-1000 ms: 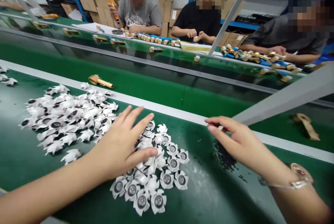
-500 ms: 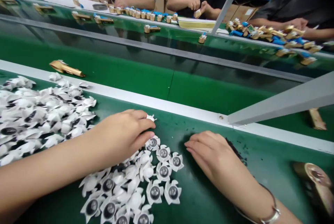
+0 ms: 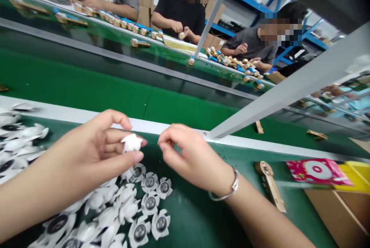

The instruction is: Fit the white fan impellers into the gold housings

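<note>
My left hand holds a small white petalled part between thumb and fingers, above the green table. To its right, my right hand has its thumb and index fingertips pressed together; whatever may be between them is too small to make out. Below my left hand lie white flower-shaped parts with round grey centres, some face up in a loose group. Another heap of white parts is at the left edge. A silver bracelet circles my right wrist.
A gold-coloured handle piece, a pink packet and a cardboard box are on the right. A grey metal post slants up from the white rail. Beyond the green belt, people handle gold and blue parts.
My left hand has lifted off the pile with a white part. My right hand has risen from the table and closed its fingertips. The view has swung right, showing the box and packet.
</note>
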A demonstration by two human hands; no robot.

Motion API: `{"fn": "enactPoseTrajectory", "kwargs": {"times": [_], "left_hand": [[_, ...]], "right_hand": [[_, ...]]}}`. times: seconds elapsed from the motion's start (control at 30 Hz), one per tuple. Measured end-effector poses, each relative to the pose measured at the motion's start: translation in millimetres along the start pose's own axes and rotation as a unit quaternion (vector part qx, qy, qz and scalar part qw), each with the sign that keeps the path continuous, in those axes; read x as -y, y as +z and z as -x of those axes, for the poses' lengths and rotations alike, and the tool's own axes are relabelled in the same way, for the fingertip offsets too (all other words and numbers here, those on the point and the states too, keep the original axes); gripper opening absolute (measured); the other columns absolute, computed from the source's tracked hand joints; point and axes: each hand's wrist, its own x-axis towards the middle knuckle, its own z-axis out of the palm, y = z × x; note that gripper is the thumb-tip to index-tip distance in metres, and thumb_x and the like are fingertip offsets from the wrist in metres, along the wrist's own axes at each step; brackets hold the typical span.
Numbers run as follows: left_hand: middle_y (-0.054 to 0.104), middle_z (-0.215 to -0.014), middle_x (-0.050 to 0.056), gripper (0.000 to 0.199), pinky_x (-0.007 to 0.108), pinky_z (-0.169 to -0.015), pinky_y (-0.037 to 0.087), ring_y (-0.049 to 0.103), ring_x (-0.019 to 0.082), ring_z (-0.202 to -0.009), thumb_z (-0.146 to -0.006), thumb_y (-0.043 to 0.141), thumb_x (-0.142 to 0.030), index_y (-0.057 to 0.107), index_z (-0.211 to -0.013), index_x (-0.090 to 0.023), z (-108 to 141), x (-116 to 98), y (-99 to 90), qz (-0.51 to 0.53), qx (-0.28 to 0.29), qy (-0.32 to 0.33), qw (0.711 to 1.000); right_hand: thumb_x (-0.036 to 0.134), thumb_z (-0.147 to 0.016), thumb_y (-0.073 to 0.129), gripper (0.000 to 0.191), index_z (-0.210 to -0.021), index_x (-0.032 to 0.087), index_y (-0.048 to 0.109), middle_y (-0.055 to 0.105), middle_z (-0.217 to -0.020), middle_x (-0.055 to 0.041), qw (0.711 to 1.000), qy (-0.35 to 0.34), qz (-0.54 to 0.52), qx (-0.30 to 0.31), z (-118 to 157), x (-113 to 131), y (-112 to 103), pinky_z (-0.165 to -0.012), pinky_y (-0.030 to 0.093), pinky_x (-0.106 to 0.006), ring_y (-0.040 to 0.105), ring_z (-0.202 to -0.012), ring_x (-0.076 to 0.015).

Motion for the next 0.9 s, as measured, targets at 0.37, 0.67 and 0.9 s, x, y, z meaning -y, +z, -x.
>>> {"fn": "enactPoseTrajectory", "kwargs": {"times": [0.37,0.67,0.9], "left_hand": [[0.072,-0.086,-0.003,0.045,0.017,-0.073,0.058,0.068,0.006,-0.075,-0.07,0.086,-0.01,0.069,-0.11,-0.02,6,-16,15.2,0.421,0.07,-0.157,0.89],[0.074,-0.082,-0.005,0.034,0.018,-0.08,0.06,0.073,0.006,-0.077,-0.073,0.084,-0.006,0.068,-0.1,-0.018,11,-19,15.9,0.44,0.066,-0.134,0.886],[0.076,-0.081,-0.005,0.034,0.016,-0.079,0.06,0.074,0.005,-0.076,-0.073,0.084,-0.004,0.068,-0.099,-0.018,12,-22,14.4,0.451,0.086,-0.125,0.879]], "right_hand": [[0.024,-0.101,0.052,0.015,-0.089,0.025,0.061,0.062,-0.082,0.0041,0.94,0.085,-0.316,-0.093,-9,23,6,-0.067,0.046,-0.02,0.058,-0.074,-0.0092],[0.02,-0.1,0.053,0.013,-0.09,0.027,0.059,0.062,-0.087,0.0058,0.967,0.064,-0.215,-0.118,-7,24,9,-0.069,0.045,-0.017,0.059,-0.078,-0.0069],[0.017,-0.098,0.053,0.012,-0.092,0.026,0.058,0.06,-0.087,0.0042,0.973,0.049,-0.174,-0.143,-4,26,7,-0.067,0.046,-0.017,0.058,-0.077,-0.0073]]}}
